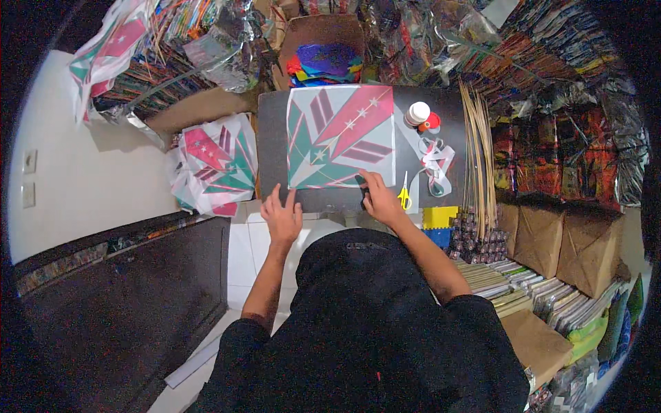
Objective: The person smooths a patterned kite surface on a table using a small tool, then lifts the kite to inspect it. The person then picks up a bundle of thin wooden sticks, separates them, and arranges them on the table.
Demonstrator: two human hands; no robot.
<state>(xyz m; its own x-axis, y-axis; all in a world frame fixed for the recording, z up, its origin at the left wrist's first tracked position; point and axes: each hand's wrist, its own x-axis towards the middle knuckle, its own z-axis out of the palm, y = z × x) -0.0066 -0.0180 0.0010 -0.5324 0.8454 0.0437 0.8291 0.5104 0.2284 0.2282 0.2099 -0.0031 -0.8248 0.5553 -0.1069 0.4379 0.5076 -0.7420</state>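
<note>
A square kite sheet (pixel 337 138) printed in green, pink and white lies flat on a dark board (pixel 272 138). A thin pale stick (pixel 344 131) runs diagonally across it, from near the lower left corner toward the upper right. At that lower left corner, my left hand (pixel 281 217) has its fingers spread, with a fingertip by the sheet's edge. My right hand (pixel 379 197) rests at the near edge, right of the middle, fingers apart and fingertips on the sheet. Close to its right side are yellow-handled scissors (pixel 405 199). Neither hand holds anything.
A white jar (pixel 417 113), a red lid (pixel 432 122) and curled white strips (pixel 436 168) sit on the board's right. Long thin sticks (pixel 478 151) stand beyond them. Similar printed sheets (pixel 213 165) are piled at left. A box (pixel 323 31) of colourful material stands behind.
</note>
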